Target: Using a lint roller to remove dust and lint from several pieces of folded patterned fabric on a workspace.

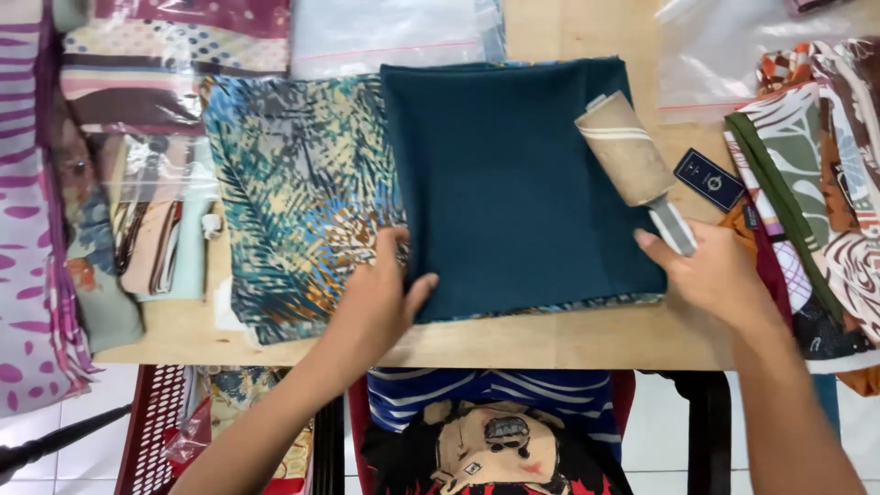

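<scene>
Landmark: the folded teal cloth (513,183), laid flat near the middle of the wooden table (568,344).

Far to the left of the teal cloth, purple-and-white patterned fabric (23,229) is seen, cut off by the frame edge. Between it and the teal cloth, clear plastic bags of folded fabrics (165,220) are stacked; their contents are blurred by glare.

Directly left of the teal cloth, and partly covered by it, a leaf-printed cloth (293,192) in blue, tan and orange is spread flat. Its weave looks thin and smooth.

The left hand (376,298) is laid at the lower left corner of the teal cloth, fingers loosely spread, thumb on the teal surface and fingers on the printed cloth. Nothing is pinched; the palm is pressed down.

The teal cloth is plain, matte, squarely folded.

On its upper right corner a lint roller (628,151) is rested, with a tan, fuzz-coated cylinder. Its grey handle (676,225) is held by the right hand (720,275), fingers closed around it; the fingertips are hidden beneath the hand.

Right of the teal cloth, a small dark card (709,180) lies on the table, then piled printed fabrics (825,183), cut off at the edge.
</scene>
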